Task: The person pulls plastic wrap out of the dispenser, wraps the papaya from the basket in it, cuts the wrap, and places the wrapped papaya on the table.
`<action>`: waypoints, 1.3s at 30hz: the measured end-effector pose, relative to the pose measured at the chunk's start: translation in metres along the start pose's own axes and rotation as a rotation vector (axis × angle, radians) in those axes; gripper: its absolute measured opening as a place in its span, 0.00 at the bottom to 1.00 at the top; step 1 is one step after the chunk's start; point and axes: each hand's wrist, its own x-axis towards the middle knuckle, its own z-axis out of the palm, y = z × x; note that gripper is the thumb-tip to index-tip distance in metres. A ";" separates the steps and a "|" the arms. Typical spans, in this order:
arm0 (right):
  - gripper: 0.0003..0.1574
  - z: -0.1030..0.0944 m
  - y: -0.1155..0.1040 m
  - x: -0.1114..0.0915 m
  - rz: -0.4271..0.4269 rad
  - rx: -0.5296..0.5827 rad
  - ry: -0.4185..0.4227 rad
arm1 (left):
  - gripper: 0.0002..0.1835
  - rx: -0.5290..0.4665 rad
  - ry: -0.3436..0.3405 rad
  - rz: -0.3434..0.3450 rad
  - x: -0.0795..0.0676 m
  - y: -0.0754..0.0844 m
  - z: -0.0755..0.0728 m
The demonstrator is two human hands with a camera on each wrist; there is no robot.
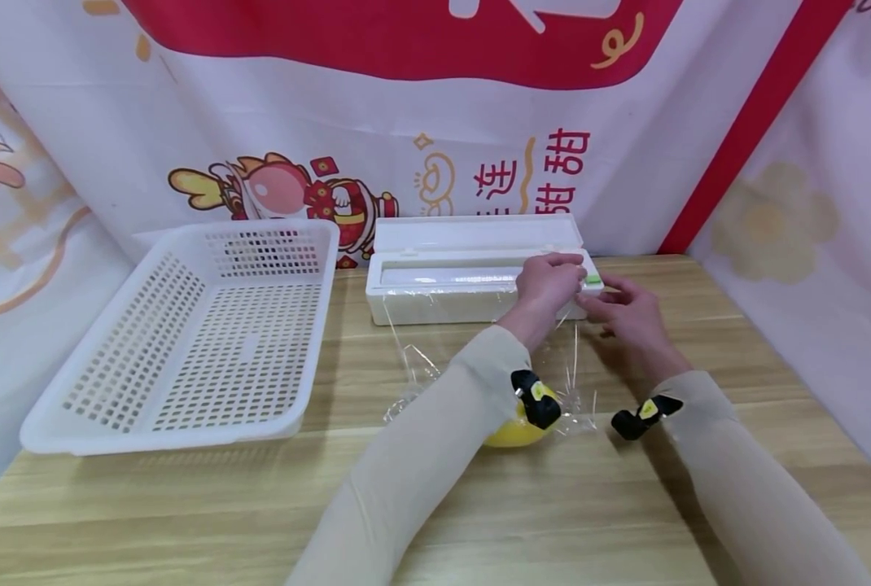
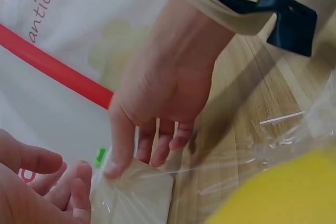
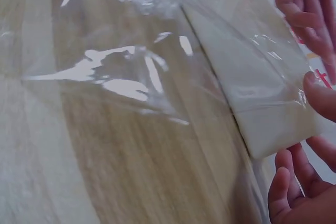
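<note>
Film (image 3: 123, 85) extending from box (image 1: 443, 308), cutting seemingly remaining; right hand (image 1: 629, 319) clamping box end, left hand (image 1: 548, 286) curling loosely, empty; green slider (image 1: 593, 279) lying between fingers.

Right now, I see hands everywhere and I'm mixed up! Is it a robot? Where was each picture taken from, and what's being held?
No robot: just a person's bare left hand and right hand. The widest picture comes from a camera on the head, looking down. The other two come from a camera on each wrist, so they look closer.

On the wooden table are a white basket full of little holes, an open white box, and a rounded yellow thing; I can't tell what it is. Shiny see-through film stretches from the box toward it.

The right hand grips the box's end. The left hand is near the green tab and seems to hold nothing.
</note>
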 end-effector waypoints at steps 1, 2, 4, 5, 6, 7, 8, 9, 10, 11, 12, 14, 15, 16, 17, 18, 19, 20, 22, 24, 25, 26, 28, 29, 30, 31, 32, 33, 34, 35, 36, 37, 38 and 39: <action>0.54 -0.001 0.000 -0.001 0.001 0.037 -0.009 | 0.14 0.012 -0.007 -0.002 0.000 0.000 0.000; 0.53 -0.002 0.000 -0.002 0.004 0.081 -0.019 | 0.15 0.028 -0.013 -0.001 0.001 -0.001 0.000; 0.51 -0.004 0.000 -0.004 0.009 0.158 -0.034 | 0.17 0.066 -0.028 0.011 0.001 -0.001 -0.001; 0.50 -0.004 0.001 -0.004 0.012 0.193 -0.041 | 0.18 0.086 -0.039 0.019 0.002 -0.001 -0.002; 0.49 -0.004 0.001 -0.005 0.012 0.218 -0.046 | 0.19 0.108 -0.051 0.030 0.002 -0.001 -0.002; 0.48 -0.004 0.000 -0.006 0.011 0.232 -0.050 | 0.20 0.130 -0.064 0.039 0.002 -0.001 -0.003; 0.48 -0.005 0.000 -0.006 0.009 0.238 -0.054 | 0.20 0.151 -0.076 0.050 0.002 -0.001 -0.004; 0.47 -0.005 0.000 -0.006 0.005 0.247 -0.055 | 0.20 0.173 -0.087 0.061 0.003 -0.001 -0.005; 0.46 -0.005 0.001 -0.006 -0.002 0.252 -0.056 | 0.20 0.192 -0.096 0.069 0.003 -0.001 -0.006; 0.45 -0.005 0.001 -0.006 -0.005 0.256 -0.059 | 0.19 0.206 -0.101 0.073 0.003 0.000 -0.007; 0.45 -0.005 0.001 -0.006 -0.008 0.265 -0.062 | 0.18 0.219 -0.107 0.075 0.004 0.000 -0.008; 0.45 -0.005 0.002 -0.006 -0.016 0.272 -0.065 | 0.14 0.232 -0.120 0.074 0.004 0.000 -0.010; 0.45 -0.006 0.002 -0.006 -0.019 0.274 -0.064 | 0.13 0.234 -0.123 0.071 0.004 0.000 -0.010; 0.45 -0.006 0.002 -0.006 -0.020 0.275 -0.066 | 0.11 0.229 -0.127 0.064 0.004 0.000 -0.010; 0.45 -0.006 0.002 -0.006 -0.020 0.270 -0.068 | 0.09 0.227 -0.129 0.059 0.004 0.000 -0.010; 0.46 -0.006 0.002 -0.006 -0.020 0.266 -0.069 | 0.07 0.227 -0.131 0.058 0.003 0.000 -0.010; 0.46 -0.007 0.002 -0.006 -0.020 0.256 -0.070 | 0.06 0.223 -0.131 0.053 0.003 0.001 -0.010; 0.46 -0.007 0.002 -0.006 -0.019 0.248 -0.072 | 0.05 0.221 -0.130 0.048 0.003 0.001 -0.010; 0.46 -0.008 0.002 -0.005 -0.018 0.218 -0.075 | 0.04 0.222 -0.124 0.038 0.001 0.003 -0.010; 0.45 -0.009 0.001 -0.005 -0.005 0.203 -0.080 | 0.05 0.223 -0.105 0.031 0.000 0.006 -0.010; 0.44 -0.009 0.001 -0.006 0.009 0.204 -0.084 | 0.06 0.213 -0.094 0.024 -0.001 0.008 -0.010; 0.44 -0.010 0.001 -0.006 0.021 0.211 -0.089 | 0.07 0.208 -0.079 0.022 -0.002 0.010 -0.010; 0.42 -0.010 0.000 -0.006 0.048 0.250 -0.100 | 0.09 0.199 -0.045 0.029 -0.002 0.014 -0.011; 0.42 -0.010 0.000 -0.007 0.059 0.272 -0.106 | 0.10 0.192 -0.027 0.035 -0.002 0.016 -0.011; 0.42 -0.010 0.000 -0.006 0.064 0.285 -0.109 | 0.11 0.178 -0.015 0.042 -0.001 0.018 -0.011; 0.42 -0.010 0.000 -0.006 0.067 0.298 -0.112 | 0.11 0.169 -0.007 0.051 0.000 0.020 -0.011; 0.43 -0.009 0.000 -0.006 0.058 0.310 -0.111 | 0.11 0.167 -0.004 0.062 0.001 0.021 -0.011; 0.44 -0.008 0.000 -0.006 0.048 0.307 -0.108 | 0.11 0.162 -0.005 0.067 0.002 0.022 -0.010; 0.45 -0.006 0.000 -0.006 0.040 0.297 -0.104 | 0.11 0.153 -0.010 0.066 0.004 0.022 -0.009; 0.45 -0.005 0.001 -0.006 0.037 0.295 -0.099 | 0.10 0.147 -0.017 0.064 0.006 0.022 -0.008; 0.46 -0.005 0.001 -0.005 0.032 0.283 -0.091 | 0.10 0.145 -0.026 0.060 0.007 0.021 -0.007; 0.46 -0.003 0.001 -0.005 0.032 0.273 -0.084 | 0.09 0.146 -0.037 0.053 0.008 0.021 -0.006; 0.47 -0.002 0.002 -0.005 0.031 0.262 -0.075 | 0.08 0.147 -0.046 0.049 0.010 0.019 -0.004; 0.47 -0.001 0.002 -0.004 0.040 0.253 -0.068 | 0.08 0.152 -0.053 0.047 0.012 0.018 -0.002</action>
